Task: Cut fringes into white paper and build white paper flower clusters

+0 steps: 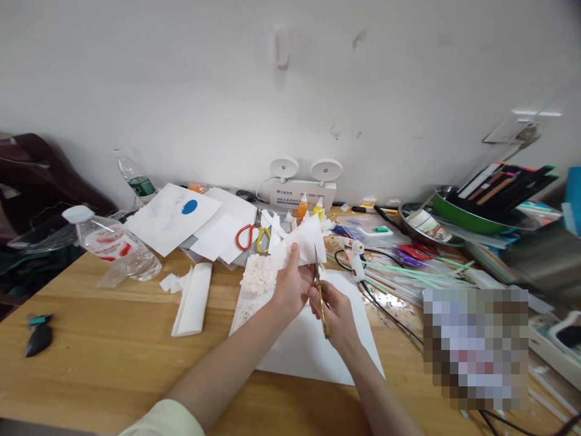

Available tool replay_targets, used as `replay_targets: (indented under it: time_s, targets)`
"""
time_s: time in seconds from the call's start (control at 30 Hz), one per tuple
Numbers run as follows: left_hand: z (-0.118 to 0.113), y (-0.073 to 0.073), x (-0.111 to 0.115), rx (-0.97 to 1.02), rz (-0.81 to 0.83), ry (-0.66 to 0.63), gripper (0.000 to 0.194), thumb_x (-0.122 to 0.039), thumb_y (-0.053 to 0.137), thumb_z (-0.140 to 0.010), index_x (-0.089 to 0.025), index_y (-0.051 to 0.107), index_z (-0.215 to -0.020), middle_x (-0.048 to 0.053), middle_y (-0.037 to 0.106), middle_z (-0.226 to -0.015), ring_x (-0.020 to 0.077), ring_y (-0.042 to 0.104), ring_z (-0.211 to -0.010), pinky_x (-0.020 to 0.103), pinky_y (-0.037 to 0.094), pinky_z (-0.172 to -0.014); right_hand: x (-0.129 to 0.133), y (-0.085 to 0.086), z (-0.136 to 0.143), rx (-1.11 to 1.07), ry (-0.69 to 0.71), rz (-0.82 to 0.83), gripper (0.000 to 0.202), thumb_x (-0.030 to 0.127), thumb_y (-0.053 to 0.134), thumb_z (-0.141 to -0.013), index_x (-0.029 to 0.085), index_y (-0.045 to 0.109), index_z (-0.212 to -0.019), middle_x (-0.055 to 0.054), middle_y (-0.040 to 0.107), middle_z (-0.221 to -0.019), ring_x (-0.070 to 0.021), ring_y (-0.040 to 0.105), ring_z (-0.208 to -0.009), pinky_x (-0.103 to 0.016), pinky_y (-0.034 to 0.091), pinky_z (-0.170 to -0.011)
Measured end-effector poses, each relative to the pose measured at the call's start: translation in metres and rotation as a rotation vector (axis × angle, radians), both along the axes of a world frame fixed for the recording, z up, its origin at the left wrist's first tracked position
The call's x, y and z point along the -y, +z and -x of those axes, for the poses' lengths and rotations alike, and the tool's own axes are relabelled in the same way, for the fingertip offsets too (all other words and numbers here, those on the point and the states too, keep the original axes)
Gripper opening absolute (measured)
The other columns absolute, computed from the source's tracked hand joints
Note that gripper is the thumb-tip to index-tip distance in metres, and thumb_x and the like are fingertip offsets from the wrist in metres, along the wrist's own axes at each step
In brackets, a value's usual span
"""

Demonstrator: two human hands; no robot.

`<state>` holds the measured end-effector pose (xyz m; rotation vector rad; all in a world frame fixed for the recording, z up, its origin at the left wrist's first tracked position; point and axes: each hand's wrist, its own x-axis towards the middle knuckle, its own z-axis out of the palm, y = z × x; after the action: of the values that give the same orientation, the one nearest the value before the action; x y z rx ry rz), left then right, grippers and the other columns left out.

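My left hand (294,281) grips a piece of white paper (299,239), the thumb lying on top of it. In my right hand (336,312) is a pair of scissors (321,297) with gold-coloured handles, its blades at the paper's right part. Both hands are over a large white sheet (313,354) lying on the wooden table. Just left of my left hand, a heap of small white crumpled bits (256,275) rests on that sheet. Behind the hands lie another pair of scissors (253,236) with red and yellow handles.
A water bottle (113,242) leans at the left, near a folded white paper (193,300). Papers, one with a blue spot (189,207), lie behind. On the right are a glue gun (356,257) with its cable, pale green sticks (403,272) and a green bowl (472,212) of pens.
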<state>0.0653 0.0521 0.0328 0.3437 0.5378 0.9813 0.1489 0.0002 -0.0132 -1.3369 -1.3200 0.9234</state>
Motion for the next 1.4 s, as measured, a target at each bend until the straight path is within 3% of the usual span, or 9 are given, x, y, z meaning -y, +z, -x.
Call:
replay_targets:
  time_s: [0.37,0.67,1.0,1.4]
  targets:
    - [-0.002,0.021,0.003,0.084,-0.045,0.05,0.043,-0.038,0.032,-0.087,-0.013,0.062,-0.106,0.01,0.069,-0.089,0.0234,0.063,-0.092,0.032,0.048,-0.084,-0.001,-0.004,0.002,-0.051,-0.007,0.03,0.036,0.051,0.048,-0.08,0.019,0.043,-0.064,0.007,0.034,-0.046,-0.0085,0.032,-0.042,-0.023,0.025,-0.041]
    - [-0.006,0.022,0.003,0.08,0.022,0.148,0.041,-0.033,0.038,-0.088,-0.012,0.053,-0.119,0.01,0.065,-0.108,0.0216,0.061,-0.097,0.032,0.044,-0.09,0.002,-0.006,-0.001,-0.014,0.022,-0.007,0.037,0.051,0.044,-0.082,0.02,0.042,-0.062,0.006,0.035,-0.046,-0.0097,0.033,-0.044,-0.024,0.025,-0.044]
    - [-0.009,0.011,0.0,0.12,-0.039,0.202,0.032,-0.028,0.044,-0.086,-0.014,0.059,-0.111,0.008,0.068,-0.101,0.0215,0.062,-0.095,0.033,0.047,-0.088,0.0,-0.004,-0.004,0.018,0.076,-0.038,0.046,0.06,0.039,-0.079,0.021,0.039,-0.055,0.004,0.038,-0.046,-0.0106,0.034,-0.044,-0.025,0.024,-0.045]
    - [-0.008,0.012,0.0,0.11,-0.055,0.169,0.033,-0.028,0.042,-0.087,-0.012,0.06,-0.109,0.01,0.068,-0.099,0.0226,0.061,-0.099,0.034,0.044,-0.091,0.0,-0.002,-0.004,0.072,0.057,-0.015,0.048,0.062,0.036,-0.079,0.021,0.038,-0.053,0.003,0.038,-0.043,-0.0122,0.034,-0.044,-0.027,0.023,-0.045]
